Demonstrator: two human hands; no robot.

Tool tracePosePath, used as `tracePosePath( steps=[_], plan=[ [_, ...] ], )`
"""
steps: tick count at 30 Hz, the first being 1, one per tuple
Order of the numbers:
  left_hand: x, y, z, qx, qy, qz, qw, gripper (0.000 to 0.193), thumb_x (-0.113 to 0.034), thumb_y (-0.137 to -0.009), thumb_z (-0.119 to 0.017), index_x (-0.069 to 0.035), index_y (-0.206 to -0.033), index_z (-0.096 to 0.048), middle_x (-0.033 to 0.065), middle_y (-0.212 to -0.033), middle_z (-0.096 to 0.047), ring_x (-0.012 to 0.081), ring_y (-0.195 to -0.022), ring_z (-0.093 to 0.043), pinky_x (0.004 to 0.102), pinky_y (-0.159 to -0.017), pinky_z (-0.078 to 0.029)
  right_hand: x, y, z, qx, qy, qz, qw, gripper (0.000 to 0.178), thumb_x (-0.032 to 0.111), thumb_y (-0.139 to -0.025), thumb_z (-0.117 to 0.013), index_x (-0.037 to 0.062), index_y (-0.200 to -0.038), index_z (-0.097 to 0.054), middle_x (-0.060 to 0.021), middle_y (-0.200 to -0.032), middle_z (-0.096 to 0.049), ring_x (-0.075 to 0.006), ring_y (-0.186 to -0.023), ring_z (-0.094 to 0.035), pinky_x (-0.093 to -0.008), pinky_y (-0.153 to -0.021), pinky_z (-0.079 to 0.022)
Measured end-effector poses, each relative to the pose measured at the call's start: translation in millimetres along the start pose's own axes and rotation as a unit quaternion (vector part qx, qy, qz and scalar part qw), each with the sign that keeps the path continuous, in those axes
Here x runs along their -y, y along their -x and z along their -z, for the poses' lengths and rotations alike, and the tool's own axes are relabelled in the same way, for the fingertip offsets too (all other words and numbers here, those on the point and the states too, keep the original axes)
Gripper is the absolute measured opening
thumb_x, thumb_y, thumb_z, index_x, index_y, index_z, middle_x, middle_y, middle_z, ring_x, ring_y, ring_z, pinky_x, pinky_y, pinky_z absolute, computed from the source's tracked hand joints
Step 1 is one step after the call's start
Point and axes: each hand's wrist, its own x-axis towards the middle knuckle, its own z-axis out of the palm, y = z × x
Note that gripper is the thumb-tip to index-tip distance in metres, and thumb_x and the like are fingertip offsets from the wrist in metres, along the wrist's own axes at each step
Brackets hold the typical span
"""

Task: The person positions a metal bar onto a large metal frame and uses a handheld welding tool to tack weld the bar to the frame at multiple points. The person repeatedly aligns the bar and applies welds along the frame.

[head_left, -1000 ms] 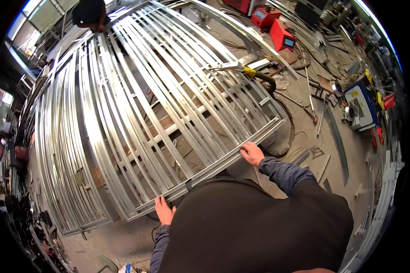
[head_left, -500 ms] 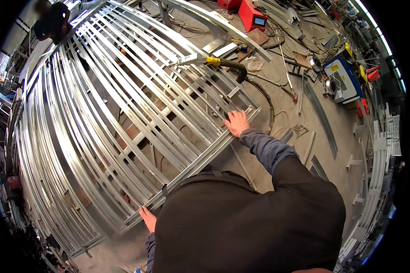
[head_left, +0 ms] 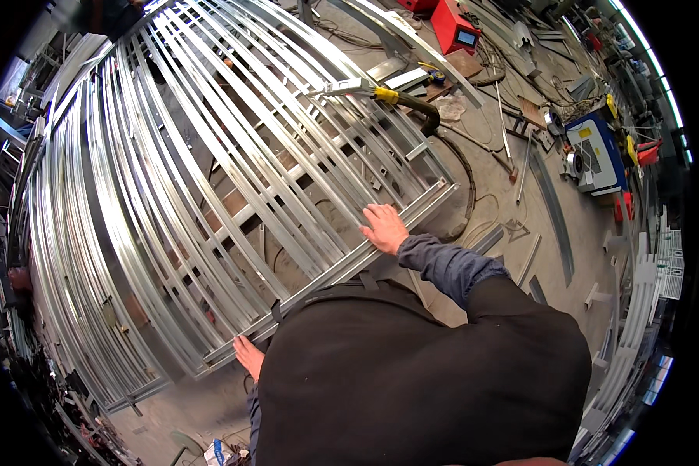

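Note:
A large frame of shiny metal bars (head_left: 326,276) spreads in front of me, its long bars joined to an end rail on my side. My right hand (head_left: 384,228) rests on this rail near the right corner, fingers apart and laid over the metal. Farther left, the stretched fingers of my left hand (head_left: 248,356) touch the same rail; its forearm is mostly hidden beside my body. A grey torch-like tool with a yellow collar (head_left: 386,95) and a thick black hose lies across the frame's right side.
At the far left, a person in dark clothing (head_left: 105,17) stands by the frame's other end. A red machine with a screen (head_left: 456,35) and a blue-and-white machine (head_left: 596,151) stand to the right. Cables, a hammer (head_left: 511,172) and metal offcuts (head_left: 551,217) litter the floor.
My right hand has slid left along the end rail, away from the corner. My left hand stays on the rail. The view has shifted slightly, and the person now shows only at the upper rim.

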Motion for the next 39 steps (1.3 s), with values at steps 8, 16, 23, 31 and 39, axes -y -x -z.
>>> tracePosePath(
  steps=[8, 16, 23, 31, 39],
  plan=[
    [14, 0, -17, -0.047, -0.006, -0.016, 0.999, 0.098, -0.06, -0.098, -0.063, -0.009, -0.172, -0.024, 0.0116, -0.179, -0.024, 0.0361, -0.166, -0.018, 0.0561, -0.132, -0.017, 43, 0, -10, 0.075, 0.033, 0.026, 0.996, 0.065, 0.048, -0.107, -0.058, -0.002, -0.149, -0.056, -0.0195, -0.158, -0.051, -0.0361, -0.15, -0.043, -0.0494, -0.13, -0.026],
    [20, 5, -31, -0.058, 0.012, -0.022, 0.998, 0.106, -0.063, -0.094, -0.066, -0.012, -0.174, -0.019, 0.0116, -0.18, -0.021, 0.037, -0.167, -0.016, 0.0564, -0.132, -0.017, 98, 0, -36, 0.107, -0.01, 0.174, 0.979, 0.066, 0.05, -0.107, -0.057, -0.0036, -0.144, -0.059, -0.0217, -0.157, -0.052, -0.0373, -0.15, -0.044, -0.0528, -0.129, -0.027],
    [20, 14, -22, -0.069, 0.047, -0.066, 0.994, 0.113, -0.042, -0.087, -0.081, -0.007, -0.173, -0.018, 0.0162, -0.179, -0.017, 0.0405, -0.166, -0.012, 0.0594, -0.132, -0.014, 145, -3, -41, 0.064, -0.056, 0.24, 0.967, 0.062, 0.047, -0.107, -0.06, -0.0026, -0.145, -0.06, -0.0208, -0.156, -0.052, -0.0362, -0.151, -0.043, -0.0504, -0.13, -0.027],
    [31, 18, -18, -0.086, 0.05, -0.115, 0.988, 0.118, -0.032, -0.083, -0.087, -0.009, -0.174, -0.016, 0.0162, -0.18, -0.017, 0.0392, -0.166, -0.014, 0.0601, -0.132, -0.014, 191, -6, -60, 0.179, 0.032, 0.219, 0.959, 0.055, 0.046, -0.107, -0.06, -0.0022, -0.131, -0.067, -0.0187, -0.144, -0.06, -0.0361, -0.141, -0.051, -0.0517, -0.127, -0.03],
    [45, 19, -3, -0.073, 0.057, -0.164, 0.982, 0.112, -0.03, -0.085, -0.086, -0.01, -0.173, -0.02, 0.0117, -0.181, -0.016, 0.0347, -0.167, -0.015, 0.0563, -0.133, -0.014, 259, -20, -84, 0.202, -0.017, 0.378, 0.903, 0.055, 0.045, -0.108, -0.058, -0.0039, -0.131, -0.068, -0.0194, -0.142, -0.062, -0.0359, -0.139, -0.053, -0.0492, -0.122, -0.036]
  ],
)
